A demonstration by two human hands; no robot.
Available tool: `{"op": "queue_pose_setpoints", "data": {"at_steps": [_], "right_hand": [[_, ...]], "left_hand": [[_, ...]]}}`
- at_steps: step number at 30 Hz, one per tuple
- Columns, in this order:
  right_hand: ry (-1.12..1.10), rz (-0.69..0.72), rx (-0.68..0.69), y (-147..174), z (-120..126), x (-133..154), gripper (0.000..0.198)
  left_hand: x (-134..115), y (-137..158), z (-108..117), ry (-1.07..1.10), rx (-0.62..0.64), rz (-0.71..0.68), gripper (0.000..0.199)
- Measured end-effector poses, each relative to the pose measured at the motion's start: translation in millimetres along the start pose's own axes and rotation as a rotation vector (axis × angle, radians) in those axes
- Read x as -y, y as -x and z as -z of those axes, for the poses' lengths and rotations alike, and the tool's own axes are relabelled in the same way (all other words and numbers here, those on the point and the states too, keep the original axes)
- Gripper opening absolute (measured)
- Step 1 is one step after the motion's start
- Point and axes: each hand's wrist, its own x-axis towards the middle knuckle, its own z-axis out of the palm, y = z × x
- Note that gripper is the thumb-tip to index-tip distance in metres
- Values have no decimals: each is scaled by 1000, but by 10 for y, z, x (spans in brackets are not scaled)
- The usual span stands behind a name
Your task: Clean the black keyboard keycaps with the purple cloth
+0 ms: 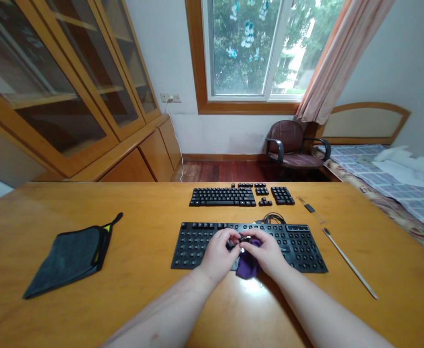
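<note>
Over the middle of a black keyboard (193,246), my two hands meet with fingertips nearly touching. My left hand (221,249) is closed in a pinch on a small black piece that looks like a keycap (229,245). My right hand (264,251) grips a purple cloth (247,266), which hangs down over the keyboard's front edge. Most of the keyboard shows bare switch posts, with several keycaps fitted along the top left row. Fingers partly hide the small piece.
Loose black keycaps (222,196) lie in keyboard layout behind the keyboard, near a coiled cable (275,217). To the right are a wire keycap puller (309,208) and a thin brush (351,265). A folded grey cloth (66,256) lies at left on the wooden table (142,290).
</note>
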Motion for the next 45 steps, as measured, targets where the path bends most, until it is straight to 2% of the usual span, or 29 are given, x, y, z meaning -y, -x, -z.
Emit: {"op": "queue_pose_setpoints", "data": {"at_steps": [3, 7, 13, 17, 19, 21, 23, 26, 29, 34, 37, 45], "right_hand": [[-1, -10, -42, -5, -9, -36, 21], [52, -8, -100, 5, -34, -48, 21], [-6, -46, -101, -13, 2, 166, 27], [-139, -125, -103, -216, 83, 304, 30], [-353, -254, -39, -371, 112, 320, 27], [-595, -383, 167, -515, 122, 306, 24], [-763, -407, 291, -615, 112, 276, 23], [-856, -405, 358, -676, 81, 222, 22], [-739, -390, 359, -691, 62, 166, 27], [-77, -148, 170, -732, 64, 65, 28], [208, -42, 236, -741, 63, 23, 27], [444, 84, 347, -718, 39, 8, 26]], "left_hand": [[14, -5, 11, -127, -42, -43, 26], [105, -24, 4, -433, -108, -37, 41], [231, -50, -43, -661, -27, 67, 51], [240, -45, -64, -726, -5, 73, 51], [241, -41, -69, -738, -7, 68, 51], [247, -39, -72, -742, -9, 64, 52], [255, -38, -74, -742, -8, 62, 52], [261, -40, -73, -738, -4, 60, 52], [254, -45, -68, -736, 3, 61, 52], [247, -51, -62, -731, 6, 77, 55], [257, -49, -64, -728, 7, 83, 57], [215, -55, -45, -724, 16, 83, 56]]}}
